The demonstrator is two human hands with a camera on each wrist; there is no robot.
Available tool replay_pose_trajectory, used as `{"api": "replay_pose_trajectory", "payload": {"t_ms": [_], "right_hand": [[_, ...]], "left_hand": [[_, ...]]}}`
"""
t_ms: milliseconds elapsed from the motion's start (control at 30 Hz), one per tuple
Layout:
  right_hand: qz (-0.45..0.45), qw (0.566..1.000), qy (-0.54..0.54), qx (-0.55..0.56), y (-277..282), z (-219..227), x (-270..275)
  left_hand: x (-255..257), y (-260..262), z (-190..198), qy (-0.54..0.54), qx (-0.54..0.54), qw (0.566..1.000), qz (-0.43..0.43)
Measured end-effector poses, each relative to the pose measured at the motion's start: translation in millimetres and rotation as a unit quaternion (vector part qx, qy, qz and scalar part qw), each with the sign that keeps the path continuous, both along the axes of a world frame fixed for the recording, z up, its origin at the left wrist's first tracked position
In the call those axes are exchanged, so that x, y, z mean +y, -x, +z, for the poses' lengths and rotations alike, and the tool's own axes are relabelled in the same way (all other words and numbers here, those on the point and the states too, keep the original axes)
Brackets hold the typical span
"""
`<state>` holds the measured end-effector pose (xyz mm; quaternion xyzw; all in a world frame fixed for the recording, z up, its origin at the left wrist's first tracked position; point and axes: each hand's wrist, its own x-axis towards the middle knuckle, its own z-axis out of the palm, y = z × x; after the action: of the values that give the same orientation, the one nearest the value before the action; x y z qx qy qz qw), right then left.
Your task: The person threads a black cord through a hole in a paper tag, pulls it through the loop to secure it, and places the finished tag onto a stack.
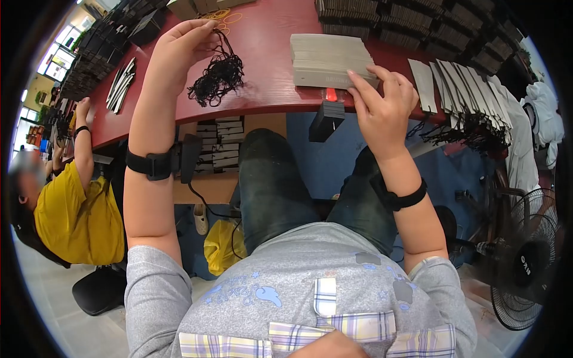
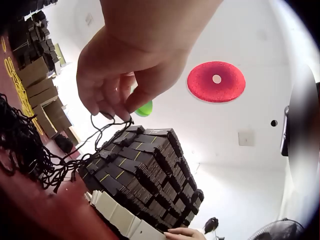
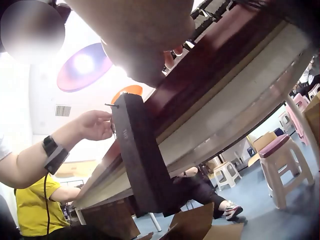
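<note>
A loose tangle of black cords [image 1: 218, 77] hangs from my left hand [image 1: 182, 51], which pinches its top loops between thumb and fingertips above the red table. In the left wrist view the black cord loops [image 2: 100, 135] run from those fingertips down to the bunch. My right hand [image 1: 385, 107] rests at the right end of a stack of pale grey card tags [image 1: 328, 59], its fingers lightly bent and touching the front card. The front card has a small hole near its left end and faint print. In the right wrist view most of the right hand's fingers are hidden.
Grey tags with black cords [image 1: 468, 95] lie fanned at the table's right. White strips [image 1: 121, 86] lie at left, yellow bands [image 1: 221, 18] at the back. A black box [image 1: 327, 121] juts from the table's front edge. Black stacks [image 1: 412, 27] stand behind; a person [image 1: 77, 209] sits left.
</note>
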<state>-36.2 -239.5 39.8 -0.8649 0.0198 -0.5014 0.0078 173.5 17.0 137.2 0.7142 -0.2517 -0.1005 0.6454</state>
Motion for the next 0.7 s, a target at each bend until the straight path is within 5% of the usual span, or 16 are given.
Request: {"api": "replay_pose_trajectory", "payload": {"t_ms": [133, 233, 333, 433, 533, 700], "right_hand": [[0.007, 1.0, -0.005, 0.003, -0.9, -1.5, -0.1], [0.016, 1.0, -0.007, -0.002, -0.6, -2.4, -1.9], [0.018, 1.0, -0.007, -0.006, -1.2, -3.1, -1.7], [0.016, 1.0, -0.005, -0.006, -1.2, -2.6, -1.1], [0.016, 1.0, -0.003, -0.005, -1.2, -2.6, -1.5], [0.016, 1.0, -0.002, -0.005, -1.6, -3.5, -1.6]], "left_hand": [[-1.8, 6.3, -1.7, 0.027, 0.046, 0.998, -0.042], [-12.1, 22.3, 1.0, -0.057, 0.026, 0.998, 0.001], [-5.4, 11.7, 2.4, -0.096, 0.005, 0.991, -0.093], [-2.7, 3.7, 7.4, -0.024, 0.017, 0.989, -0.145], [-5.8, 6.4, 17.0, -0.014, 0.059, 0.991, -0.118], [-10.6, 3.0, 5.4, -0.019, -0.053, 0.997, -0.053]]}}
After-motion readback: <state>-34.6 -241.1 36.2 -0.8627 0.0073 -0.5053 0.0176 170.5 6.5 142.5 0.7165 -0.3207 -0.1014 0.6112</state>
